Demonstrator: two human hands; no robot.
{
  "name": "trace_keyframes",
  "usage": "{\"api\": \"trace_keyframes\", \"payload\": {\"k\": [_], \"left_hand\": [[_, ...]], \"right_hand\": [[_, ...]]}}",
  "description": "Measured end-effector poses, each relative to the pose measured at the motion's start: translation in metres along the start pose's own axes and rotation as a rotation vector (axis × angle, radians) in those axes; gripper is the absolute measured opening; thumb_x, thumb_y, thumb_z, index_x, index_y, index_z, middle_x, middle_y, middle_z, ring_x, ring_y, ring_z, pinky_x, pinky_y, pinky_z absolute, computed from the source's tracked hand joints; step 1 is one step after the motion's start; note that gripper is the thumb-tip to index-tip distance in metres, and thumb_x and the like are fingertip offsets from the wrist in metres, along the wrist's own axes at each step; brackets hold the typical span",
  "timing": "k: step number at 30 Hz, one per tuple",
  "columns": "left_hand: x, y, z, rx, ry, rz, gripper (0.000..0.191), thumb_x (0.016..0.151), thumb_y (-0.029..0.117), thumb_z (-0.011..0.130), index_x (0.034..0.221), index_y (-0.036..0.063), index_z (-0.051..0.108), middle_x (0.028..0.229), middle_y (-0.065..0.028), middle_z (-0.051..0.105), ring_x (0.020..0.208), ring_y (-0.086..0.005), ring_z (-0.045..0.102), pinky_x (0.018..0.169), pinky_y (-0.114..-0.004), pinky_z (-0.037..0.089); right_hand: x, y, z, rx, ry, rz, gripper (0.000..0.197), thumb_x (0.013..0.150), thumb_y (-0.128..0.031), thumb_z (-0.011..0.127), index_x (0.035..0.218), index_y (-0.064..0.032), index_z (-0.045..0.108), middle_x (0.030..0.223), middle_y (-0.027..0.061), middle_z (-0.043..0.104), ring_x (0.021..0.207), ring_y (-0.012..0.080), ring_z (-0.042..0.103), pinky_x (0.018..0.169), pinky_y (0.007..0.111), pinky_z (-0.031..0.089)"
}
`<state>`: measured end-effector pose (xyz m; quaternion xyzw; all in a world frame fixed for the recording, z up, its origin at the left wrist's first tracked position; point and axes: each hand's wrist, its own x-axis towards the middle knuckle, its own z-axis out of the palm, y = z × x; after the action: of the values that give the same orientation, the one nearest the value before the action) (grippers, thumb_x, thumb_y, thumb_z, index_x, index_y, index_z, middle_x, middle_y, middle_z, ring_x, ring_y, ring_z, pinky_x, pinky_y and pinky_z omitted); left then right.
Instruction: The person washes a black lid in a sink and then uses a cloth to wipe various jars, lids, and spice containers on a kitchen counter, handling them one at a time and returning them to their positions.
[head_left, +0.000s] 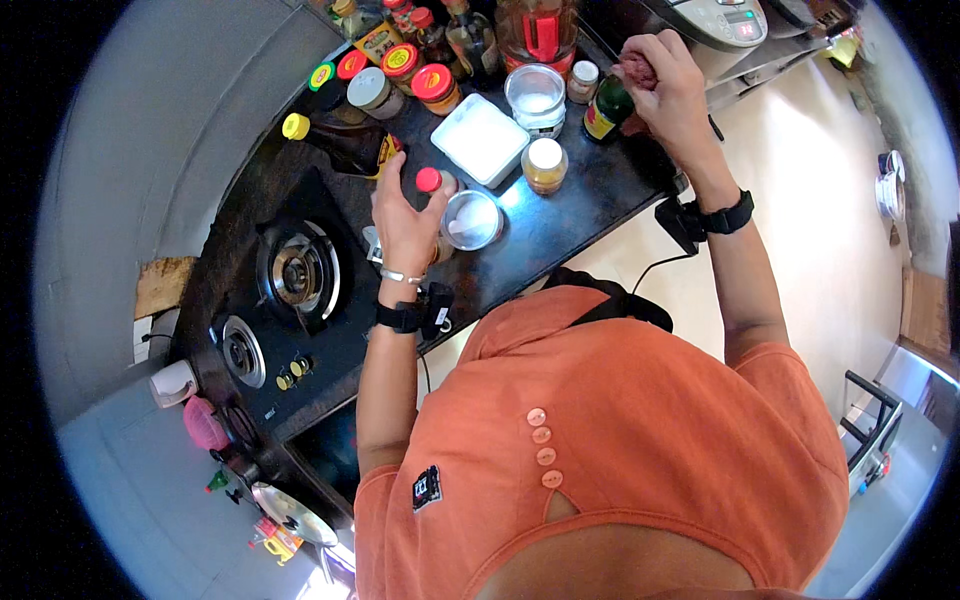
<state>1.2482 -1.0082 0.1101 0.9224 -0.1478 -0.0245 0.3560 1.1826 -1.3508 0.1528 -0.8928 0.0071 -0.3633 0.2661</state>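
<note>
My right hand (664, 82) grips a bunched maroon cloth (639, 69) at the back right of the dark countertop. The cloth is at the upper end of a green glass bottle (609, 109) with a yellow label; whether the bottle is gripped too is unclear. My left hand (405, 217) is spread, with a small red-capped jar (430, 180) between its thumb and fingers. Its fingertips are by a dark sauce bottle (345, 146) with a yellow cap. Just right of my left thumb stands a clear round container (472, 220) with a white spoon inside.
A white-lidded box (480, 140), a clear tub (535, 97) and a white-lidded jar (545, 165) occupy the counter's middle. Several sauce jars (436, 88) crowd the wall. A gas stove (298, 276) lies left; a lit-display cooker (720, 30) stands back right.
</note>
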Motion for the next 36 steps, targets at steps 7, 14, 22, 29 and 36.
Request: {"api": "trace_keyframes", "payload": {"k": [7, 14, 22, 29, 36], "left_hand": [[-0.011, 0.077, -0.011, -0.072, 0.254, 0.586, 0.05, 0.079, 0.009, 0.079, 0.125, 0.0011, 0.062, 0.124, -0.0166, 0.065, 0.113, -0.0308, 0.062, 0.098, -0.039, 0.049], [0.003, 0.15, 0.032, -0.468, 0.033, 0.731, 0.101, 0.065, 0.019, 0.092, 0.147, 0.0007, 0.036, 0.133, -0.0179, 0.06, 0.123, -0.0303, 0.059, 0.103, -0.039, 0.047], [-0.01, 0.158, 0.017, -0.551, 0.018, 0.638, 0.07, 0.066, 0.011, 0.089, 0.126, 0.0019, 0.055, 0.117, -0.0117, 0.066, 0.103, -0.0226, 0.066, 0.094, -0.033, 0.051], [-0.017, 0.159, -0.009, -0.982, -0.064, 0.44, 0.056, 0.076, 0.001, 0.079, 0.125, 0.0006, 0.052, 0.111, -0.0099, 0.068, 0.103, -0.0145, 0.062, 0.092, -0.03, 0.049], [-0.012, 0.11, -0.03, -1.641, -0.52, 0.078, 0.05, 0.092, 0.015, 0.069, 0.136, 0.0037, 0.049, 0.128, -0.0074, 0.061, 0.113, -0.0188, 0.062, 0.099, -0.038, 0.051]], "right_hand": [[0.007, -0.038, -0.035, -0.037, -0.03, -0.066, 0.019, 0.085, -0.006, 0.07, 0.103, -0.0049, 0.063, 0.092, 0.0118, 0.06, 0.082, 0.0287, 0.063, 0.075, 0.038, 0.051], [0.042, -0.139, -0.087, 0.041, -0.025, -0.315, 0.035, 0.074, 0.003, 0.08, 0.105, -0.0016, 0.066, 0.1, 0.0104, 0.067, 0.088, 0.022, 0.065, 0.076, 0.029, 0.051], [0.053, -0.149, -0.108, 0.22, -0.046, -0.337, 0.043, 0.091, -0.036, 0.073, 0.104, 0.0051, 0.066, 0.1, 0.0155, 0.068, 0.09, 0.0237, 0.066, 0.08, 0.03, 0.052], [0.036, -0.15, -0.036, 0.804, -0.167, 0.151, 0.071, 0.104, -0.055, 0.043, 0.135, 0.0082, 0.05, 0.131, 0.0177, 0.059, 0.125, 0.0247, 0.054, 0.109, 0.034, 0.037], [0.013, -0.155, -0.008, 0.629, -0.19, -0.256, 0.067, 0.101, -0.05, 0.047, 0.15, -0.0042, 0.04, 0.153, 0.0239, 0.033, 0.142, 0.0384, 0.033, 0.117, 0.045, 0.025]]}}
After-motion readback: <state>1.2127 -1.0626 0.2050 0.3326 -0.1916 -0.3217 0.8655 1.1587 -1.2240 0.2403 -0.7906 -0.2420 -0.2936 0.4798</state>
